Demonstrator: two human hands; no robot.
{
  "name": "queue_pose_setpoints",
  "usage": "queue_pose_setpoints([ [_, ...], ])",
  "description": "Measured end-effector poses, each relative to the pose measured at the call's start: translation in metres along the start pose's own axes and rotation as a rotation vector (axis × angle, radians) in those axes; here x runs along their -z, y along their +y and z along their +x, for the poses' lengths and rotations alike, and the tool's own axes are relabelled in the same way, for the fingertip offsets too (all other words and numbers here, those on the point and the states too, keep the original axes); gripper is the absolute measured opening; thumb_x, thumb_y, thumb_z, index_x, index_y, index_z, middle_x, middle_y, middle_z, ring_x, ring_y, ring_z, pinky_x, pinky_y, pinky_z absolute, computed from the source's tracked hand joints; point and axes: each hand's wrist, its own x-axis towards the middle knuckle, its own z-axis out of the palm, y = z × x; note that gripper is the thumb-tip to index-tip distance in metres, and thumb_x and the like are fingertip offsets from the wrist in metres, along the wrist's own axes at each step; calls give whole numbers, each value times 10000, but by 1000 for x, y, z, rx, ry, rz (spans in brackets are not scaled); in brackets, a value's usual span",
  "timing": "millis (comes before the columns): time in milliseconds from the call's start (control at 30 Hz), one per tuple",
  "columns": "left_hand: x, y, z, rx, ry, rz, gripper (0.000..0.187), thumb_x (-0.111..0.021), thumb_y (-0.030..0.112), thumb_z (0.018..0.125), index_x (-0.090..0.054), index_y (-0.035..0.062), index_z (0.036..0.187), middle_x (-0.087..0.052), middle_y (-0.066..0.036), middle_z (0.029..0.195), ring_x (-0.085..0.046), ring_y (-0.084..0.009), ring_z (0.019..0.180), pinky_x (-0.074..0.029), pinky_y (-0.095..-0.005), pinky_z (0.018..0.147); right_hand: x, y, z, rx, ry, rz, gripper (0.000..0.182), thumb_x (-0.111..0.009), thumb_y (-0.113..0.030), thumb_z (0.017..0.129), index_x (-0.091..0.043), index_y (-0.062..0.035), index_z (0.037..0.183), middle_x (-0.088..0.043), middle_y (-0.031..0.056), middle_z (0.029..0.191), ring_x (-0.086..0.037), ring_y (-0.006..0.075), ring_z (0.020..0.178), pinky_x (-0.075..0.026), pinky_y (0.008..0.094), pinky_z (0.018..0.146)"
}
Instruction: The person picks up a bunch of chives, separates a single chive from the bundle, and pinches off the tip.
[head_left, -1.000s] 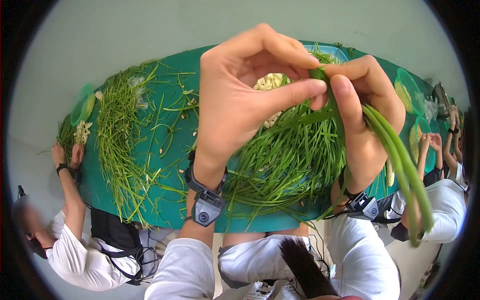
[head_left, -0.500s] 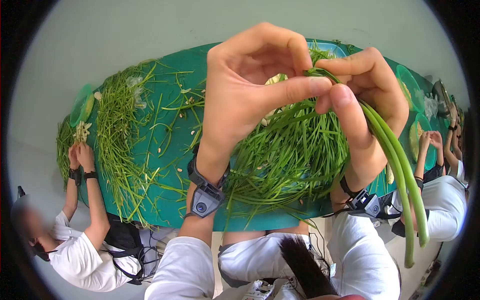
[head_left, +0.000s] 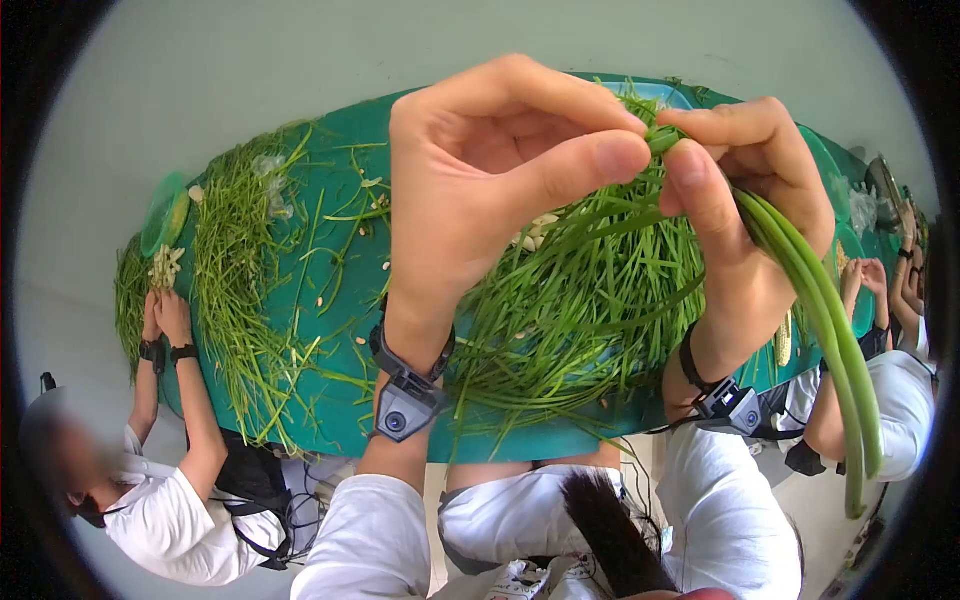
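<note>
My left hand (head_left: 450,190) is closed in a pinch, thumb and index finger on the tip of some long, smooth green stalks (head_left: 815,290). My right hand (head_left: 760,190) pinches the same stalks just beside it, thumb against fingers. From there the stalks arch over the right hand and hang past its wrist, their pale ends lowest. Below both hands lies a heap of long, flat green leaves (head_left: 600,290), apparently chives. Whitish cloves or pieces (head_left: 537,230) show at the heap's left side, partly behind my left hand.
A green table (head_left: 345,405) carries another pile of thin greens (head_left: 235,280) on the left, with scattered stems between. A person (head_left: 165,480) at the left handles whitish pieces near a green basket (head_left: 163,215). More people and green baskets (head_left: 820,165) are at the right.
Both hands have shifted slightly apart, the right hand moving right with the hanging stalks. The stalks' bent tip now shows between the two pinches.
</note>
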Motion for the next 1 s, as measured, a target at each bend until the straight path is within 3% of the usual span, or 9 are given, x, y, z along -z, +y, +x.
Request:
queue_pose_setpoints([
  [367,6,8,1,107,-122,-66,250,-691,93,699,-557,0,888,-560,-76,871,-549,-109,763,-474,-204,629,-1,2,-4,-15,-71,77,158,-637,-103,762,-520,-3,795,-515,21,650,-446,59,557,-327,167,513],
  [667,7,4,0,88,-166,-170,243,-678,32,682,-553,13,890,-575,-138,921,-558,-187,852,-441,-291,794,0,2,-4,69,-84,-10,137,-626,-80,761,-526,8,795,-519,24,655,-452,59,556,-337,172,518],
  [767,10,13,-2,56,-176,-89,244,-684,-6,654,-558,10,862,-582,-161,936,-560,-194,885,-436,-294,804,-6,-5,-7,15,-13,4,136,-633,-71,753,-533,8,800,-520,21,664,-452,58,572,-346,171,540],
  [833,14,16,-2,-85,-204,105,248,-681,-60,626,-569,6,838,-583,-158,923,-563,-202,887,-437,-299,805,1,0,-4,46,-43,-49,134,-638,-66,750,-536,6,801,-521,20,667,-452,58,580,-349,171,548],
  [1000,14,20,-4,-110,-190,198,249,-663,-116,609,-581,0,813,-586,-152,912,-564,-202,883,-441,-297,798,1,-3,-7,29,-35,-137,129,-648,-46,743,-534,3,779,-524,22,674,-447,64,596,-346,174,554],
])
